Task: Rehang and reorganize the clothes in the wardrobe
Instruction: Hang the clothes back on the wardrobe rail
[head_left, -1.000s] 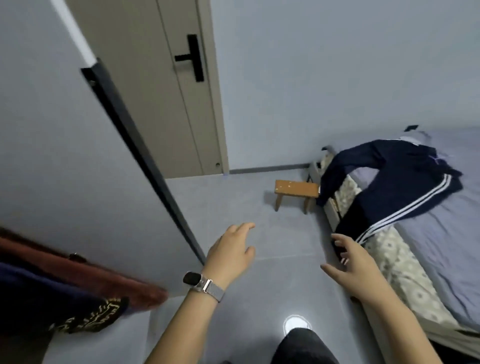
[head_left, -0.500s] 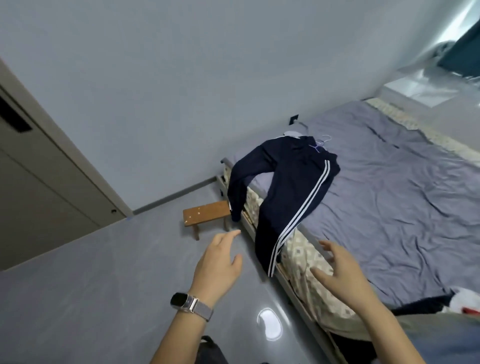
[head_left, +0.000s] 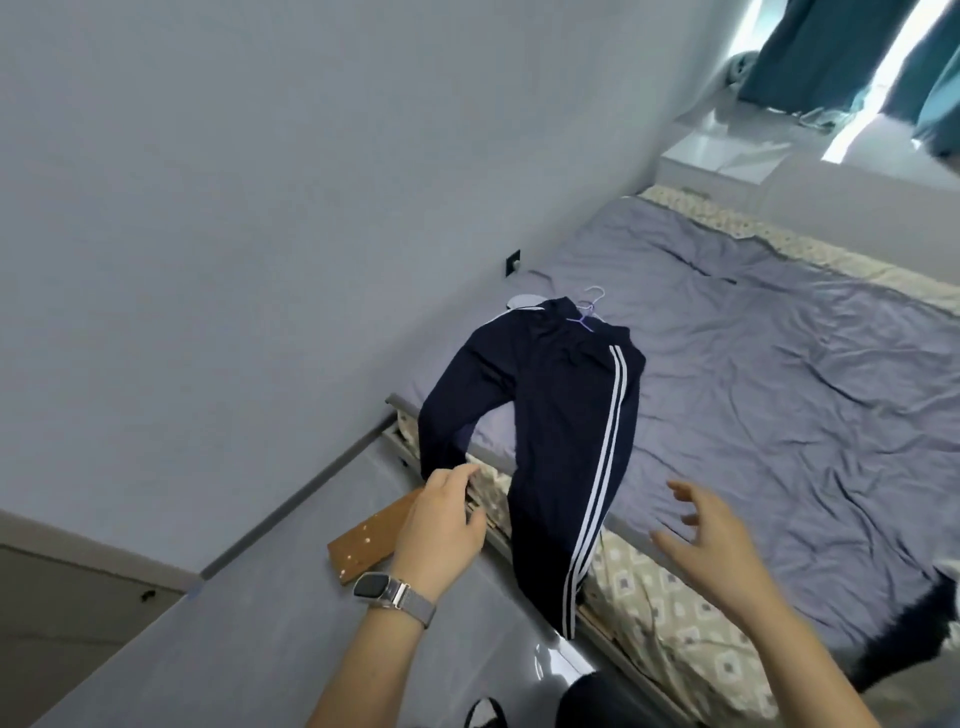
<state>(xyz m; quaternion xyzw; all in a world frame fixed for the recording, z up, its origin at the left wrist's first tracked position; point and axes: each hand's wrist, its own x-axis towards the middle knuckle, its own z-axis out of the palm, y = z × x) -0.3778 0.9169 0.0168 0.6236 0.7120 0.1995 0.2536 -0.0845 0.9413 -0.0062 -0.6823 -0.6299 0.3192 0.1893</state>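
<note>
Dark navy track trousers (head_left: 550, 426) with white side stripes lie across the corner of the bed (head_left: 753, 364), one leg hanging over the bed's edge toward the floor. A pale purple hanger (head_left: 589, 309) sticks out at their waistband. My left hand (head_left: 441, 525), wearing a watch, reaches forward with relaxed fingers close to the end of the left trouser leg, holding nothing. My right hand (head_left: 711, 535) hovers open above the bed's edge, to the right of the striped leg, fingers spread.
A small wooden stool (head_left: 363, 540) stands on the grey floor beside the bed, partly behind my left hand. A dark garment (head_left: 924, 629) lies at the bed's right edge. Teal curtains (head_left: 831, 52) hang at the far end. A door (head_left: 62, 613) is at lower left.
The view has swung from the wardrobe and door toward the bed. Both hands have come closer to the trousers, still holding nothing.
</note>
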